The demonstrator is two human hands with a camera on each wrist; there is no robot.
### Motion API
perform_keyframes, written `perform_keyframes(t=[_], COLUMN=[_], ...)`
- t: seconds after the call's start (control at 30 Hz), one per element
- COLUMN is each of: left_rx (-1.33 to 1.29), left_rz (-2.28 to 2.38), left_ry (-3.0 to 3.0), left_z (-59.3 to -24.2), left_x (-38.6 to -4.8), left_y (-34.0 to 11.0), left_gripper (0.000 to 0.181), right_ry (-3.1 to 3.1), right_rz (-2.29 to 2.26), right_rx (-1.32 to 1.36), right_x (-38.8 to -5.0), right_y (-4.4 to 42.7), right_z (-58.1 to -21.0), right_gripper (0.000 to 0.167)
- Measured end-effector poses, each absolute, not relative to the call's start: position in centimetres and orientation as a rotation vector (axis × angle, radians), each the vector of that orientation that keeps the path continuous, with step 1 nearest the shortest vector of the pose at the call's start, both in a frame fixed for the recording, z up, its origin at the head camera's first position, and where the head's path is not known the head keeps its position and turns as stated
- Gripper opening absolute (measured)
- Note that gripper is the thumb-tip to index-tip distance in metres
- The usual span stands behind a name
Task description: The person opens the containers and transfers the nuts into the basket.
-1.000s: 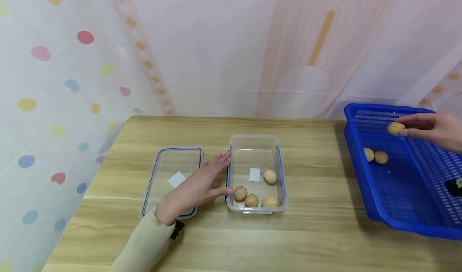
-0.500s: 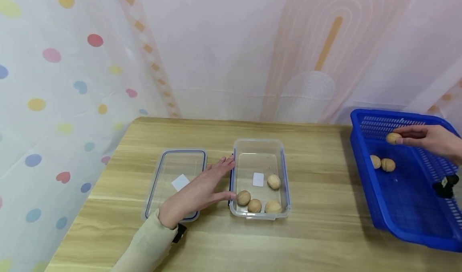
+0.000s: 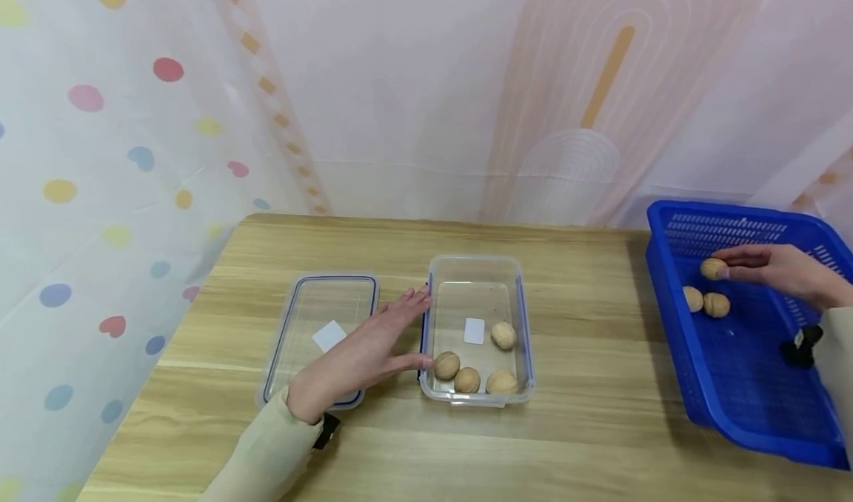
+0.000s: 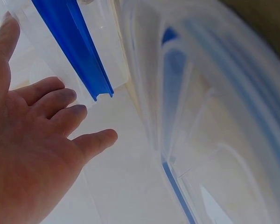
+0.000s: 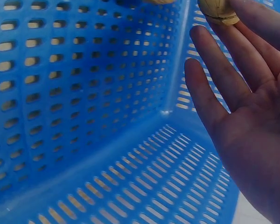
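My right hand pinches a walnut between thumb and fingertips, inside the blue basket. The same walnut shows at the top of the right wrist view, the other fingers spread beside it. Two more walnuts lie together in the basket, just below the held one. My left hand touches the left side of a clear plastic box with outstretched fingers and thumb. Several walnuts lie inside that box. In the left wrist view the left hand has its fingers loosely extended near a blue clip.
A clear lid with a blue seal lies left of the box, partly under the left forearm. A white label is on the box floor. The wooden table meets a patterned curtain behind.
The right hand has moved left and lower in the basket with its walnut, nearer the two lying walnuts. The left hand stays at the box. The head view has shifted slightly.
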State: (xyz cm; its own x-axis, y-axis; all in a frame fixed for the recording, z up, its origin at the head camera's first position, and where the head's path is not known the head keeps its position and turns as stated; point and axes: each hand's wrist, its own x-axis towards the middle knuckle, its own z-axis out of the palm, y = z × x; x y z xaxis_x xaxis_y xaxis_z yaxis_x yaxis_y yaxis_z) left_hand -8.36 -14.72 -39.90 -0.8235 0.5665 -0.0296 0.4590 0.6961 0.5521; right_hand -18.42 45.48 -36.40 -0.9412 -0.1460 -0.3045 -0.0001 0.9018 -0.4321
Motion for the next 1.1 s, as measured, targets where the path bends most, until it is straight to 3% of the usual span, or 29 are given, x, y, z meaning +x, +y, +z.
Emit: perform_keyframes(t=[0.57, 0.8, 1.1], left_rx=[0.830, 0.832, 0.847], left_rz=[0.813, 0.804, 0.796], left_ry=[2.710, 2.697, 2.680], left_z=[-39.9, -39.8, -39.8], left_x=[-8.1, -8.4, -9.0], left_y=[-14.9, -14.3, -13.6], left_gripper=[0.090, 0.089, 0.088], right_ry=[2.631, 2.618, 2.600], right_rz=[-0.639, -0.610, -0.564], right_rx=[-0.120, -0.122, -0.107], right_x=[-19.3, -18.8, -18.0], right_y=[45.0, 45.5, 46.2], right_z=[-37.5, -37.7, -37.0], right_gripper=[0.064, 0.058, 0.066])
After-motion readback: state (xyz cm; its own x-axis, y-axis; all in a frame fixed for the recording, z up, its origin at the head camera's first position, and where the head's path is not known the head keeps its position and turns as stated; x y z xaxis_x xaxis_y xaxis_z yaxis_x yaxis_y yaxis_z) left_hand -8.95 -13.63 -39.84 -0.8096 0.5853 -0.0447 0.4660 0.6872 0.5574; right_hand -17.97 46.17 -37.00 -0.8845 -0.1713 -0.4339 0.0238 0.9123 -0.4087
